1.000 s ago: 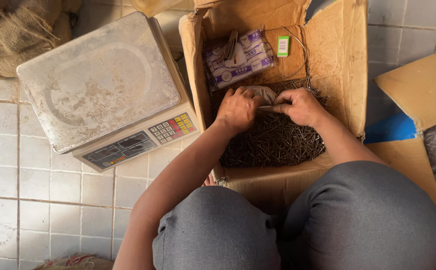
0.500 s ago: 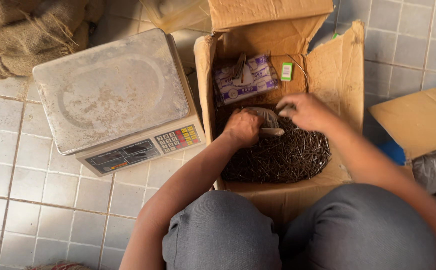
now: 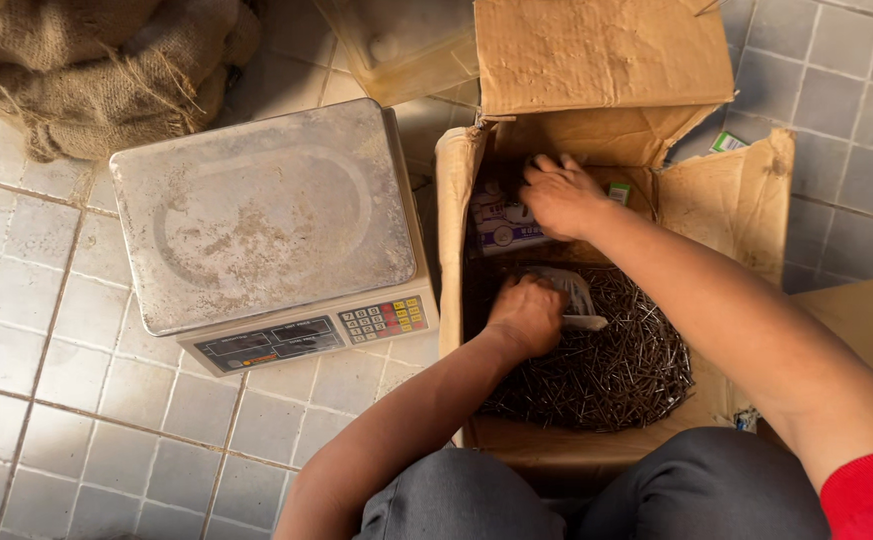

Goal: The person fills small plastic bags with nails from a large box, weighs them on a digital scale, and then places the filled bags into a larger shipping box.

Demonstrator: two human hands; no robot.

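Two hands work inside the open brown cardboard box (image 3: 756, 200): the left hand (image 3: 526, 315) grips a small clear plastic bag (image 3: 574, 296) over the dark loose nails (image 3: 606, 370); the right hand (image 3: 561, 195) closes on a purple-white packet (image 3: 501, 220) beyond; keeping the bag's mouth open and steady seems wise

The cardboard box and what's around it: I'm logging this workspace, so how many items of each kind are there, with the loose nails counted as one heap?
Cardboard box: 1
Heap of nails: 1
Purple and white packet: 1
Weighing scale: 1
Burlap sack: 1
Grey plastic bag, held by the left hand: 1
Total: 6
The right hand rests on the packet.
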